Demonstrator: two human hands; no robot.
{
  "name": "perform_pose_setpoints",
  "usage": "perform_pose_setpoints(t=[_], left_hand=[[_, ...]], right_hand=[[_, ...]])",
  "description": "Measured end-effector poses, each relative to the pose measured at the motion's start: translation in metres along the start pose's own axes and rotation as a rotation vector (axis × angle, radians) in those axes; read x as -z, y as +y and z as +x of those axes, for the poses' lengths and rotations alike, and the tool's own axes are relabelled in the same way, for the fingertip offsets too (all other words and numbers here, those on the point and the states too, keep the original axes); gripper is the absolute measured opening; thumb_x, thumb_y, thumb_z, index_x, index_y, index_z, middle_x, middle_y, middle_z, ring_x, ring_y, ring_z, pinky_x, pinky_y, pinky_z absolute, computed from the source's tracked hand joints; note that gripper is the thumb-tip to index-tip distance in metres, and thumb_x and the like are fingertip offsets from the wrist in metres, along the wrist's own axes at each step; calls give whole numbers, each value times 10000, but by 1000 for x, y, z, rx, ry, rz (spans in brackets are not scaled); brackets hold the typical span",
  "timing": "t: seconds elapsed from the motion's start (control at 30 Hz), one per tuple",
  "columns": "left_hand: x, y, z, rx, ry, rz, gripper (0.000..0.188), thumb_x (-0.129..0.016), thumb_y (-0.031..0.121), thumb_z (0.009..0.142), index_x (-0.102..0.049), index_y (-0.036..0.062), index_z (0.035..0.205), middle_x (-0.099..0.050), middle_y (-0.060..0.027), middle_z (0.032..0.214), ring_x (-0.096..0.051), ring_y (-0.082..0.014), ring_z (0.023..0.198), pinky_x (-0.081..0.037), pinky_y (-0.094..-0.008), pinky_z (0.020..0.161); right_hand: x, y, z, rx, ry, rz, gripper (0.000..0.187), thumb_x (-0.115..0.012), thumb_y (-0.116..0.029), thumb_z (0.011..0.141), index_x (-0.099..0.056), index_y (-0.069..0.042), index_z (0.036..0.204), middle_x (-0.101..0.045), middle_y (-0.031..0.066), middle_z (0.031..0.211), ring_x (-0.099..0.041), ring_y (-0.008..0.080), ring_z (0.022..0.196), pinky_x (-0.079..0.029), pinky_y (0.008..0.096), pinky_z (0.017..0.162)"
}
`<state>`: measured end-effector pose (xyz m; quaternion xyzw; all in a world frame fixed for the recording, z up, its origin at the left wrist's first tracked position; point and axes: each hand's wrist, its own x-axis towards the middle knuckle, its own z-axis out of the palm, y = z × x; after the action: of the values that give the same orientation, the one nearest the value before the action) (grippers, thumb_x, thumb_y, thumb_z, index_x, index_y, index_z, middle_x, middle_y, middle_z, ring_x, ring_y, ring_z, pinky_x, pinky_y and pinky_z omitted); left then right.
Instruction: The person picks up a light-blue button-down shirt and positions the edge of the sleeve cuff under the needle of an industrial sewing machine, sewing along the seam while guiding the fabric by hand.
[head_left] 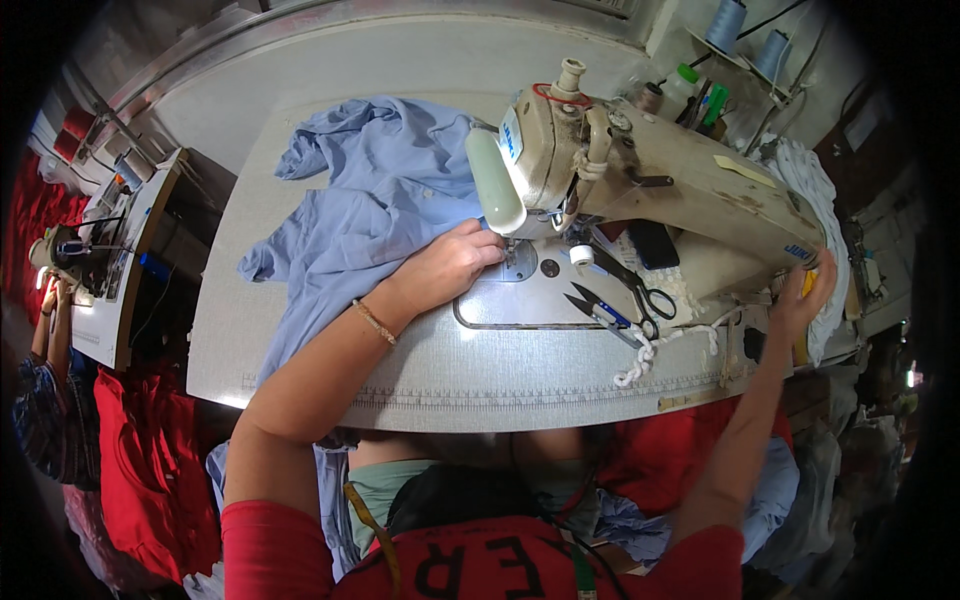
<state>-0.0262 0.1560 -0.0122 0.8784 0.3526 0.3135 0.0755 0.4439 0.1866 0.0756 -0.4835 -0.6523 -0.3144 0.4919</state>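
A light blue shirt point(385, 195) lies spread over the left part of the sewing table, with its edge running to the needle area of a beige sewing machine point(690, 160). Beside the presser foot point(513, 250), my left hand point(455, 265) is closed with its fingertips on the shirt's edge. The forearm rests across the fabric and hides part of it. At the machine's far right end, my right hand point(808, 295) is wrapped round the handwheel, which is mostly hidden; something yellow shows by the fingers.
Black scissors point(635, 285) and blue-handled thread snips point(600, 308) lie right of the needle plate. A dark phone-like object point(653, 245) rests under the machine arm. Blue thread cones point(726, 25) stand at upper right. Far left, another person works at a second machine point(65, 250).
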Motion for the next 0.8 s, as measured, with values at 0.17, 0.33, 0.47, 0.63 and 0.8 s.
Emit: perform_pose_setpoints(t=[0.17,0.33,0.47,0.63,0.8], left_hand=[[-7,0,7,107,43,-132,198,-561,31,807,-588,-19,996,-579,-128,1011,-547,-329,952,-459,-376,825],[-7,0,1,170,67,-63,312,-534,106,839,-488,-8,1125,-514,-195,1086,-512,-392,1005,-427,-417,888],[-7,7,2,275,-28,-44,416,-490,107,839,-443,-6,1237,-447,-191,1274,-438,-361,1129,-389,-424,959],[-11,10,-2,610,22,174,361,-447,150,888,-431,-31,1200,-434,-254,1214,-417,-413,1142,-354,-462,967],[12,9,-52,681,50,384,475,-437,223,913,-364,-68,1281,-358,-266,1336,-366,-400,1207,-310,-465,1017]], right_hand=[[-18,158,74,-577,-185,-89,396,-556,-246,867,-548,-12,1187,-511,154,1221,-488,279,1122,-384,337,951],[-34,147,19,-830,-96,648,446,-504,-363,907,-544,-19,1187,-571,100,1160,-547,231,1052,-418,341,906],[-39,121,-42,-1066,124,1061,552,-485,-462,909,-458,-45,1269,-544,99,1196,-529,226,1066,-403,359,920],[-27,118,-31,-1169,51,989,560,-478,-463,914,-438,-45,1285,-531,108,1208,-500,227,1102,-377,360,944],[-3,67,-14,-829,143,604,447,-523,-320,910,-484,7,1212,-559,125,1156,-513,197,1064,-405,321,909]])
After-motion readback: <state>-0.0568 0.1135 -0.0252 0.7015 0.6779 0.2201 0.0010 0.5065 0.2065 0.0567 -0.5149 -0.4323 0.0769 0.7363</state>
